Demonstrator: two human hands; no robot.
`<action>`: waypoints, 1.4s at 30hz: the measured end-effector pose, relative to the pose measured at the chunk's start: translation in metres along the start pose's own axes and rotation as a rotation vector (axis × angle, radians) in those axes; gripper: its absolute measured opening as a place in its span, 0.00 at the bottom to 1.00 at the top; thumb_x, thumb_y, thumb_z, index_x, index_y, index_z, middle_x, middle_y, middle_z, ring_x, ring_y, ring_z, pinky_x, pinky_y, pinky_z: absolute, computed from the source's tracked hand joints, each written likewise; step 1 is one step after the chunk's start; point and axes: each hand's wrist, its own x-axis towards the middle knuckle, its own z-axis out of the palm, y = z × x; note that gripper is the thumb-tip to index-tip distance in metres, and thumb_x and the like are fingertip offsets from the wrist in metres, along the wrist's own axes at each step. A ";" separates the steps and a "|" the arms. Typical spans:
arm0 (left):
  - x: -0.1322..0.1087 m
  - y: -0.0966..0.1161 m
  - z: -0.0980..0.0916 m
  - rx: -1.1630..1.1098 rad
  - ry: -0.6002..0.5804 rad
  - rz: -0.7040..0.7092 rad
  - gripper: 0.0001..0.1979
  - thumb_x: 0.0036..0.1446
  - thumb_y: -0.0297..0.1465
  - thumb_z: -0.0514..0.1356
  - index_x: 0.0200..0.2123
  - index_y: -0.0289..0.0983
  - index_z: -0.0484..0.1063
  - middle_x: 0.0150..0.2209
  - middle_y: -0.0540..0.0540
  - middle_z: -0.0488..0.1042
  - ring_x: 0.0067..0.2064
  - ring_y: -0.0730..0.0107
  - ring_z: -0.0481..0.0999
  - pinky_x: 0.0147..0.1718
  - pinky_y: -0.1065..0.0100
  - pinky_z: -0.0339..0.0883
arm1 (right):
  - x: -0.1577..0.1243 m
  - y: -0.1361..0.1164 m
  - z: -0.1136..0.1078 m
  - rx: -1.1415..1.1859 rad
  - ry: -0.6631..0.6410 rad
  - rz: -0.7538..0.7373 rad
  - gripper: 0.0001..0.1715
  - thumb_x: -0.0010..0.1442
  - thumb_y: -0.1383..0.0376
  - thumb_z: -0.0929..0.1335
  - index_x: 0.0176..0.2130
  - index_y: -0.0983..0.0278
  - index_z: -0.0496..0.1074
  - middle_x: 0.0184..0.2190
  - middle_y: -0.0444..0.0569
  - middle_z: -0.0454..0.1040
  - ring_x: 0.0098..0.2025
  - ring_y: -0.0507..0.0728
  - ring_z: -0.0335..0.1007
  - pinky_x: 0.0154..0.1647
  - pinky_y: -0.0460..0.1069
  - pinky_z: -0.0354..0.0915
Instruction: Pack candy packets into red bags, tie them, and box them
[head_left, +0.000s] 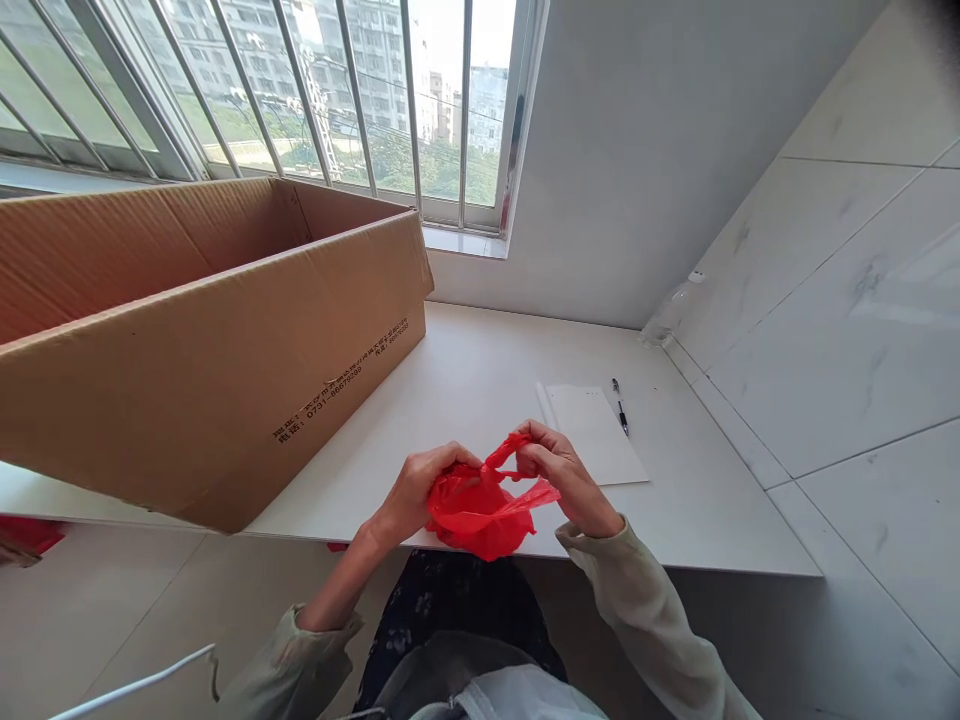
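A thin red plastic bag [484, 525] hangs bunched at the front edge of the white table. Wrapped round its upper left side is my left hand [420, 490], closed on the gathered plastic. My right hand [559, 465] pinches a twisted strip of the same bag, a little higher and to the right. A loop of red film spans the space between the two hands, and a loose flap sticks out under my right fingers. Whatever the bag may hold inside is hidden.
A large open cardboard box [225, 370] fills the table's left side. Behind my right hand lie a white notepad [600, 430] and a black pen [621, 408]. A clear plastic bottle [671, 312] stands in the far right corner. A barred window [360, 110] is behind the box.
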 end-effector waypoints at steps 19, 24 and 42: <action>-0.025 -0.019 -0.026 0.599 0.230 0.205 0.17 0.64 0.25 0.53 0.21 0.36 0.63 0.23 0.50 0.60 0.26 0.70 0.58 0.26 0.66 0.52 | -0.001 0.044 -0.053 -0.455 0.143 -0.029 0.18 0.57 0.55 0.69 0.23 0.64 0.67 0.20 0.39 0.56 0.24 0.49 0.47 0.26 0.47 0.45; -0.019 0.009 -0.024 0.107 0.096 0.034 0.16 0.62 0.31 0.57 0.20 0.36 0.65 0.34 0.46 0.68 0.36 0.68 0.67 0.35 0.68 0.63 | 0.002 0.034 -0.036 -0.347 0.214 -0.075 0.15 0.56 0.57 0.69 0.25 0.64 0.68 0.24 0.41 0.62 0.26 0.49 0.53 0.27 0.45 0.52; 0.001 0.010 -0.012 -0.315 0.077 -0.119 0.23 0.65 0.38 0.53 0.17 0.37 0.65 0.27 0.45 0.69 0.39 0.62 0.68 0.39 0.66 0.62 | 0.055 0.057 -0.005 0.472 0.402 0.051 0.21 0.45 0.58 0.76 0.23 0.62 0.62 0.18 0.39 0.68 0.22 0.49 0.68 0.27 0.45 0.70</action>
